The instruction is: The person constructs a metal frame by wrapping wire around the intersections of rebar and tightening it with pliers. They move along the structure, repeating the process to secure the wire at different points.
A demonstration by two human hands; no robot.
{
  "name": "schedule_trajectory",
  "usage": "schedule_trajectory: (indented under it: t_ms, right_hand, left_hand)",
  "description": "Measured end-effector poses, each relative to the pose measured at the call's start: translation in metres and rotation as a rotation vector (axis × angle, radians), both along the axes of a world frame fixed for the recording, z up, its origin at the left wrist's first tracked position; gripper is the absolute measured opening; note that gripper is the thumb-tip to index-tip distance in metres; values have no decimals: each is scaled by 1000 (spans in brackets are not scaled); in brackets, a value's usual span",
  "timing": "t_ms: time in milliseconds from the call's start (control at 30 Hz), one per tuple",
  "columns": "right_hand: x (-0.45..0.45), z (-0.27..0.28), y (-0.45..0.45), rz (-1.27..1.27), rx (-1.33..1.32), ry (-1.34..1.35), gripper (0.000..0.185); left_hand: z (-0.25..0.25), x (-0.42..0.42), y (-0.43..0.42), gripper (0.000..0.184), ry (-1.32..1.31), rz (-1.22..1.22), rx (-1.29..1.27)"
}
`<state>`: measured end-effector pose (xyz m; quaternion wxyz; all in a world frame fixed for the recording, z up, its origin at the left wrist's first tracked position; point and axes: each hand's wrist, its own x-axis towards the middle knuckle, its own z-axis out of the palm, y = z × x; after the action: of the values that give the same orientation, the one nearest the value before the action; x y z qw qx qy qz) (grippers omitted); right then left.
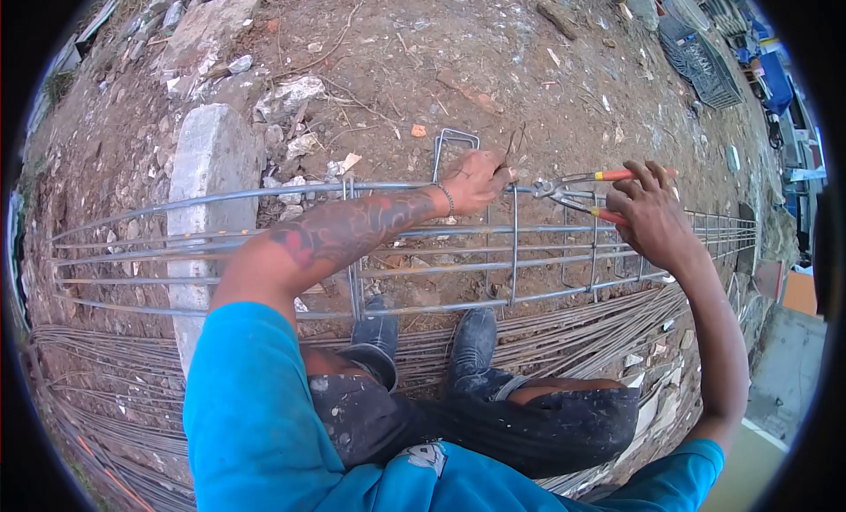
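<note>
My right hand (652,214) grips a pair of pincers (577,195) by their red and yellow handles, which are spread apart. The jaws lie close to the top bar of a long rebar cage (514,248), beside one of its stirrups. My left hand (476,179) is closed at that same bar, just left of the jaws. From its fingertips thin dark tie wires (518,140) stick up; their lower ends are hidden. A bent steel stirrup (456,135) rises behind my left hand, and more stirrups stand along the cage to the right.
A concrete block (204,159) lies under the cage's left part. Bundles of thin steel rods (564,346) run along the ground near my boots (476,345). Stones and rubble (295,98) litter the dirt beyond, and a dark plastic crate (705,67) stands far right.
</note>
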<state>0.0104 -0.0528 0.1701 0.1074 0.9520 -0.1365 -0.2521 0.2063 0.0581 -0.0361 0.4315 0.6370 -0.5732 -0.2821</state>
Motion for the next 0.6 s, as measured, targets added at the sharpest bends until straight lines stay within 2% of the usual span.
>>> schedule_trajectory:
  t_ms: [300,400,600]
  right_hand:
    - [60,2,-31,210,70,116,13]
    - [73,7,-33,208,89,189,10]
    - [75,3,-40,241,93,169,12]
  left_hand:
    - [9,5,3,33,54,-71,8]
    - [12,6,4,33,74,-97,15]
    - [8,5,4,32,99,-94,-33]
